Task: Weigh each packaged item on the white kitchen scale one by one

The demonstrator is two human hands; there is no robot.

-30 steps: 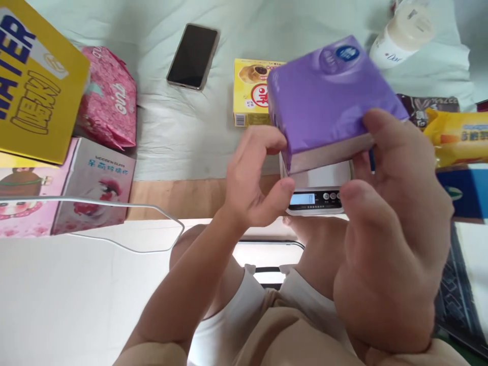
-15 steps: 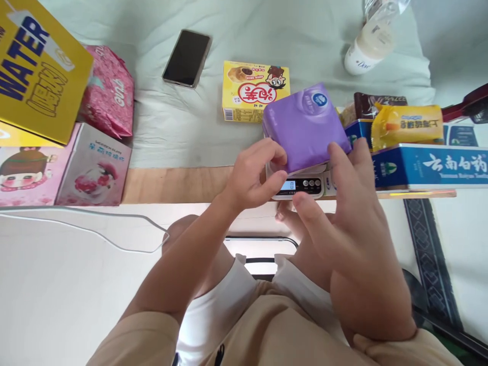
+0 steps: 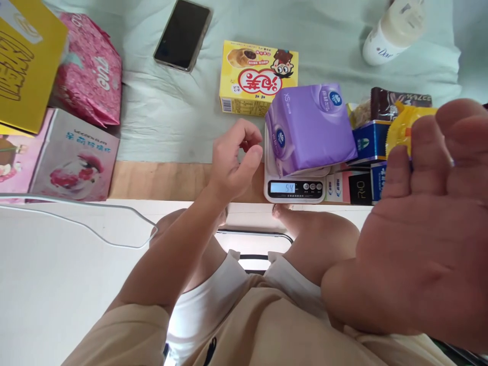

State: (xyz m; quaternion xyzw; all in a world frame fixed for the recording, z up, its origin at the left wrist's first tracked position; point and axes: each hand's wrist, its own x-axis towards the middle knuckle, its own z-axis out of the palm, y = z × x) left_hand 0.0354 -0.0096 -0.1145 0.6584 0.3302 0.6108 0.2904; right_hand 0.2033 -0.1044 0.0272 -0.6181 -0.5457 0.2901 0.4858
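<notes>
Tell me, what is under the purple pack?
Under the purple pack is a small white scale. Only its front strip shows, with the display and buttons. The pack covers the weighing plate almost fully, so nothing else can be seen there.

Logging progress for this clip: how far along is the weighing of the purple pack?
Done: the purple pack lies on the scale, and the display reads 54. In hand: nothing; the left hand is beside the pack with loosely curled fingers, clear of it, and the right hand is raised and open near the camera. Left: the yellow box and the blue boxes lie off the scale.
</notes>
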